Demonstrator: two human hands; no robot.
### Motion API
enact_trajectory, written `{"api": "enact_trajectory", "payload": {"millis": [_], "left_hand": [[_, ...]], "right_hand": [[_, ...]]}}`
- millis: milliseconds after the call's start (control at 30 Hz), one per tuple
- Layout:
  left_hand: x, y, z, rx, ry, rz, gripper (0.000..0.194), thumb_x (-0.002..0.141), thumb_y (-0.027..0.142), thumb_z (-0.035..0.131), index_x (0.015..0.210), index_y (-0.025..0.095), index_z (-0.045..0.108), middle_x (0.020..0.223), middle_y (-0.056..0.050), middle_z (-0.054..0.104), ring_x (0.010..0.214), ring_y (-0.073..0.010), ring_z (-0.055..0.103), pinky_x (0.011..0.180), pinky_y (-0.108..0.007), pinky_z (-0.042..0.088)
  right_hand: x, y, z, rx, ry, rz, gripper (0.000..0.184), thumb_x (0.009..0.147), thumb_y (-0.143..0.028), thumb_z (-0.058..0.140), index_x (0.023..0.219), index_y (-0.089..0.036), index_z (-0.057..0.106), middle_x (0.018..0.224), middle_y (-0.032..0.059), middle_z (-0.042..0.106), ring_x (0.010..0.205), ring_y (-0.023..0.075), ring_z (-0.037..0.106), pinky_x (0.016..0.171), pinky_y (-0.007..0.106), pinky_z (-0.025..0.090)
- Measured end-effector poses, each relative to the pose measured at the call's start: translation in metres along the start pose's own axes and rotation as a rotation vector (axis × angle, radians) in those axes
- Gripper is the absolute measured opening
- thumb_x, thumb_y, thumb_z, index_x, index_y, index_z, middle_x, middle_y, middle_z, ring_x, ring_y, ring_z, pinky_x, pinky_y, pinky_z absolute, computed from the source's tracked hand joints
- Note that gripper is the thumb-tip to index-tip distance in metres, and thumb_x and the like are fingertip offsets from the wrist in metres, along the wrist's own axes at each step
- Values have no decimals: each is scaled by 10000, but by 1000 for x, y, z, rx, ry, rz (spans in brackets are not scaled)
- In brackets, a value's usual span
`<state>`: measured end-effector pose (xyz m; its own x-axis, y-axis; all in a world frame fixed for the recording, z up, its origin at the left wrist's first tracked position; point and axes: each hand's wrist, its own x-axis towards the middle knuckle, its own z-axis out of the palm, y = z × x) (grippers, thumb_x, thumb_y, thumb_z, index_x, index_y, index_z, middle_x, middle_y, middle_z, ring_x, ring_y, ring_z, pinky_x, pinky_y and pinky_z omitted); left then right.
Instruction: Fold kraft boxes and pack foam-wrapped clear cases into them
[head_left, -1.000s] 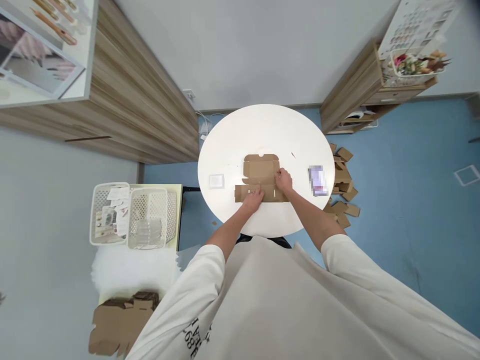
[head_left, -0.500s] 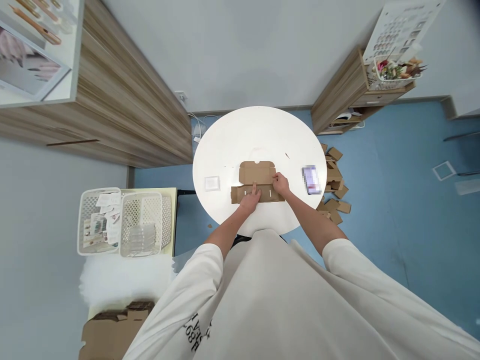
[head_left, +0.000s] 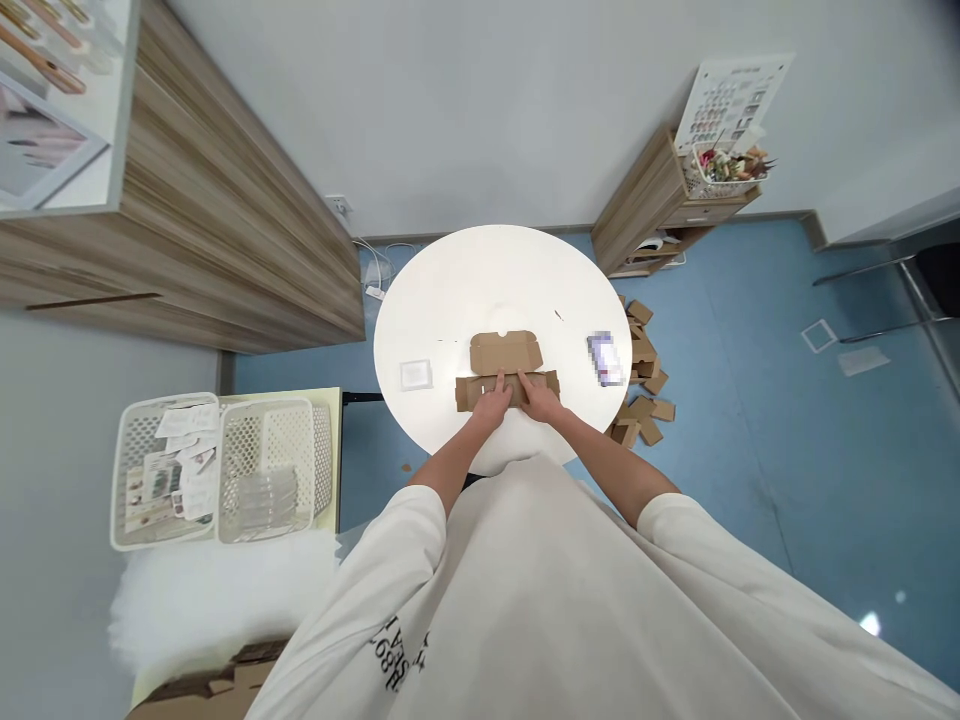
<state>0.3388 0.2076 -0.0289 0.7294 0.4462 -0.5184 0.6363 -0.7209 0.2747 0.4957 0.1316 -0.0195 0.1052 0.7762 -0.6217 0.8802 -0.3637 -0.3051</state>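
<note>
A brown cardboard box point(head_left: 506, 352), part folded, lies on the white round table in front of me, its lid panel spread flat on the far side. Its near part has raised walls and side flaps. My left hand point(head_left: 492, 404) grips the near wall left of the middle, index finger stretched across the inside. Close beside it, my right hand point(head_left: 540, 402) holds the same wall, its index finger also pointing inward. The hands hide the middle of the near wall and part of the thumbs.
On the white table point(head_left: 450, 280) lie a small clear-framed item point(head_left: 415, 374) at left and a blurred purple phone-like object point(head_left: 605, 358) at right. Folded cardboard boxes point(head_left: 645, 360) pile on the floor at right. White baskets point(head_left: 266, 470) stand on a side table at left.
My right hand has left the right corner of the lid and moved left and nearer, beside my left hand. The near wall now stands more raised. The whole view has shifted slightly.
</note>
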Motion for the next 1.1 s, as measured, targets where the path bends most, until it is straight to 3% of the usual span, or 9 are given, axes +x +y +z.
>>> {"api": "enact_trajectory", "payload": {"millis": [133,233,400,467,533,633,900,1100], "left_hand": [[0,-2,3,4,4,12,531,900,63,537,1402,201,437,1707,-187,-29,987,-250,693,825,-410,577],[-4,-7,6,-37,10,15,680,867,27,530,1496,219,355,1706,-190,-25,1046,-266,681,851,-406,565],[-29,-28,11,-115,153,47,789,831,-5,482,1555,239,284,1703,-147,114,1384,-318,473,1109,-480,398],[-42,-38,11,-145,254,-25,758,830,4,463,1539,223,308,1678,-147,205,1483,-316,332,1168,-503,311],[-53,-46,9,-174,323,-157,734,834,33,472,1529,209,314,1656,-166,243,1496,-322,293,1167,-508,297],[-61,-53,7,-216,344,-298,704,843,97,521,1510,198,321,1633,-187,260,1435,-349,362,1123,-505,345],[-42,-51,12,-337,296,-441,597,875,261,623,1436,261,421,1536,-153,348,1328,-338,462,1052,-472,412],[-37,-47,16,-359,276,-422,432,919,230,581,1346,270,525,1441,-135,434,1282,-308,509,1047,-449,424]], "right_hand": [[3,-5,-2,-16,-14,35,946,955,-299,589,1649,-209,-47,1509,165,507,1250,310,568,906,346,455],[3,-10,-5,-19,-23,58,958,958,-301,592,1647,-199,-64,1439,161,575,1198,305,603,898,344,464],[2,-15,-8,-14,-41,89,992,941,-335,629,1648,-208,-55,1371,172,612,1175,321,618,912,359,471],[1,-16,-9,-11,-49,95,998,933,-326,636,1647,-214,-52,1369,176,606,1175,321,615,906,358,476],[0,-17,-9,-5,-61,99,1001,930,-322,633,1646,-211,-58,1360,178,605,1178,319,610,901,357,481],[-2,-18,-10,-2,-73,102,1008,934,-331,631,1643,-208,-75,1339,182,611,1175,319,607,900,363,483],[-5,-20,-10,-12,-88,104,1018,938,-321,615,1637,-232,-120,1323,171,615,1124,316,632,875,372,500],[-4,-19,-9,-27,-71,95,995,939,-311,609,1641,-213,-89,1312,177,618,1129,321,627,886,383,499]]}}
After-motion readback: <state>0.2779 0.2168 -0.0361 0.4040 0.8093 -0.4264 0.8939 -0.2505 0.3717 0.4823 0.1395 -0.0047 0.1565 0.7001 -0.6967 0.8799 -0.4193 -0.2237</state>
